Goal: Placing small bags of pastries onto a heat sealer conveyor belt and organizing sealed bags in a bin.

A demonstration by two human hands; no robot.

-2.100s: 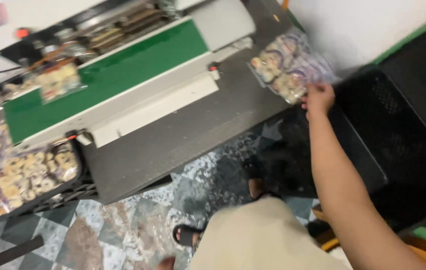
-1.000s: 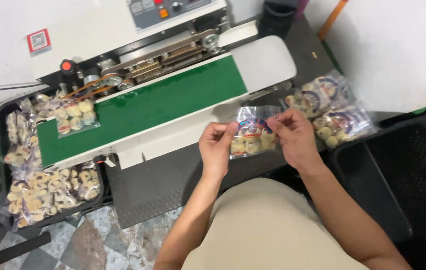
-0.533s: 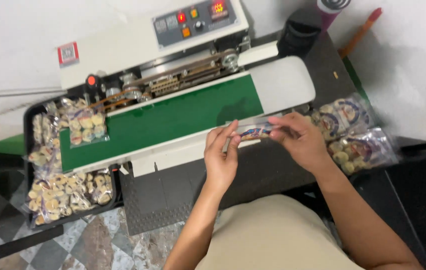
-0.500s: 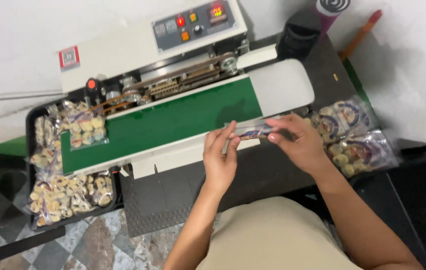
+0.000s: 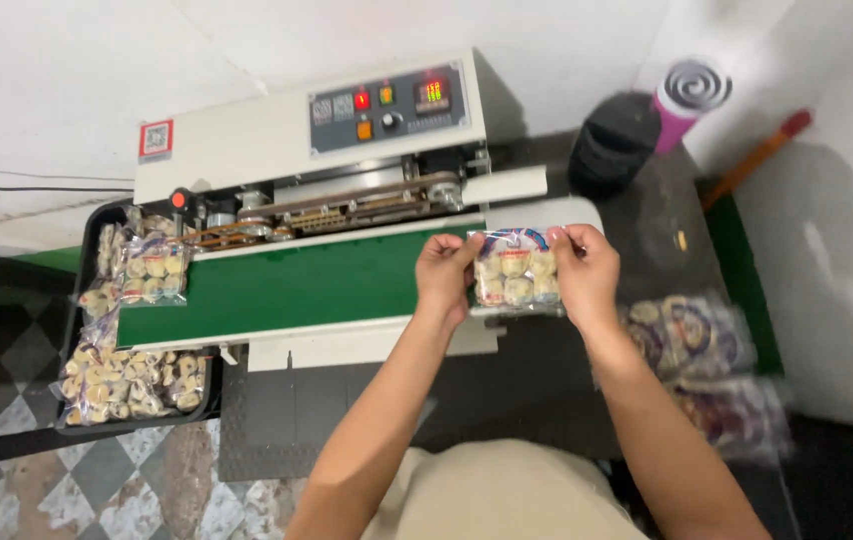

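Seen from above, at the far left a black tray (image 5: 77, 330) holds a heap of clear packets of small pale round biscuits (image 5: 132, 380), piled loosely against its walls. One more filled packet (image 5: 154, 270) lies at the left end of the green conveyor belt (image 5: 297, 285) of a white sealing machine (image 5: 347, 150), which stands on a dark tabletop (image 5: 507, 390). Further right, the person's left hand (image 5: 445, 275) and right hand (image 5: 587, 272) hold a clear bag of biscuits (image 5: 517, 270) between them, each grip pinched shut on an upper corner of the bag. The bag hangs upright over the right end of the belt, just in front of the machine's sealing slot. It is transparent, with a coloured printed band along the top and two rows of pale round biscuits showing inside. To the right, more filled bags (image 5: 692, 340) lie blurred on the tabletop, with a dark roll (image 5: 615, 150) and a purple roll (image 5: 689, 95) behind them. Compared with half a second ago, the bag has been turned from edge-on to face the camera and lifted nearer the machine.
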